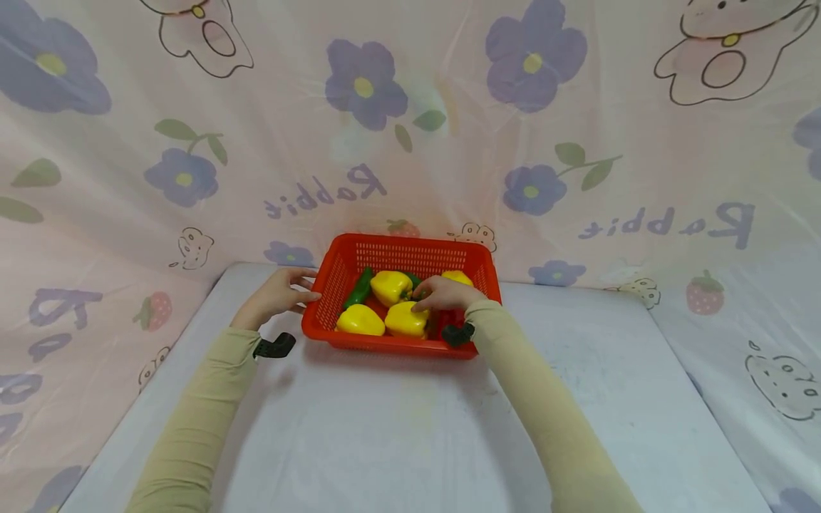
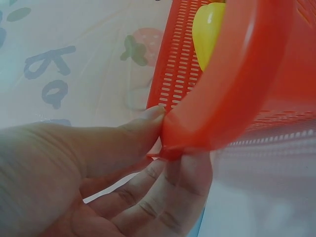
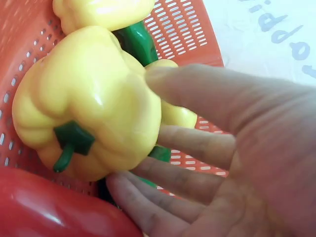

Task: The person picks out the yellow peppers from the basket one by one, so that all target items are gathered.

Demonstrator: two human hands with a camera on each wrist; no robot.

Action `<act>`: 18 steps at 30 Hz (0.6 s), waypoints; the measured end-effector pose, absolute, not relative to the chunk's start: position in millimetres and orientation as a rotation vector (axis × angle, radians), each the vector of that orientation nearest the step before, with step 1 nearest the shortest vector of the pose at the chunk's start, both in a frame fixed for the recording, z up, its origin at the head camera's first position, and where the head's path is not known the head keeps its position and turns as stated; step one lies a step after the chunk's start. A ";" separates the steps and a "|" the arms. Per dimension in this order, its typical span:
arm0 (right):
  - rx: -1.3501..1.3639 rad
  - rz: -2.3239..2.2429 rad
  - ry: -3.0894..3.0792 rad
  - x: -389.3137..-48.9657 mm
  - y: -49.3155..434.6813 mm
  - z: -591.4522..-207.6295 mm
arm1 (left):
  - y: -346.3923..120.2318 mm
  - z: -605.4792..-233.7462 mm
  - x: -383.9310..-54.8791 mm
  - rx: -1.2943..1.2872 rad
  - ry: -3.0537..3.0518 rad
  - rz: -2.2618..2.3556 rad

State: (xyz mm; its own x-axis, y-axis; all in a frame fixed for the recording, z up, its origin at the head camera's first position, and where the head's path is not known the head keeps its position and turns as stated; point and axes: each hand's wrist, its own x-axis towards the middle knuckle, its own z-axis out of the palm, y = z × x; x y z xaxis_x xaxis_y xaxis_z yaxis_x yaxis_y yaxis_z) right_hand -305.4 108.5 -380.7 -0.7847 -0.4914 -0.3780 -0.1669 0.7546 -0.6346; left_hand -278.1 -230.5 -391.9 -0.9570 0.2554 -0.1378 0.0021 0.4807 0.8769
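Note:
A red plastic basket [image 1: 400,345] sits at the back of the table. My left hand [image 1: 277,296] pinches its left rim, thumb above and fingers beneath, as the left wrist view shows. Inside the basket, my right hand [image 1: 442,292] holds a yellow bell pepper [image 3: 94,103] between thumb and fingers. Its green stem faces toward a red pepper [image 3: 54,207]. Another yellow pepper [image 1: 360,320] lies to the left, with one more yellow pepper [image 1: 391,288] behind. A long green pepper [image 1: 359,287] leans at the basket's left side.
A white cloth covers the table [image 1: 398,434]. Behind it hangs a curtain [image 1: 442,164] printed with flowers and rabbits, close to the basket's far wall. A further yellow pepper [image 1: 458,276] lies at the basket's back right. Black straps [image 1: 276,346] circle both wrists.

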 end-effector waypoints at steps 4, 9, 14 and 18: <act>-0.413 -0.826 2.406 -305.8 109.4 -383.5 | -229.7 -391.0 -277.6 0.223 2.459 1.480; -0.409 -0.843 2.375 -306.9 109.2 -386.4 | -228.9 -390.2 -277.1 0.208 2.475 1.462; -0.448 -0.870 2.315 -310.7 109.3 -390.9 | -227.6 -390.7 -277.1 0.206 2.477 1.467; -0.500 -0.850 2.283 -310.3 108.9 -390.1 | -227.8 -390.5 -276.6 0.198 2.479 1.463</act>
State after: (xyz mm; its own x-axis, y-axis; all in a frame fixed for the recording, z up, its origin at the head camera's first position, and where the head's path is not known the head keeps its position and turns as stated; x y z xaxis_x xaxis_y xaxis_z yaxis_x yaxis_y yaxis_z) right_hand -310.3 108.9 -390.1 -0.7204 -0.5393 -0.4360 -0.1230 0.7181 -0.6850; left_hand -276.6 -227.8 -390.5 -0.9581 0.2447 -0.1491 -0.0123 0.4847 0.8746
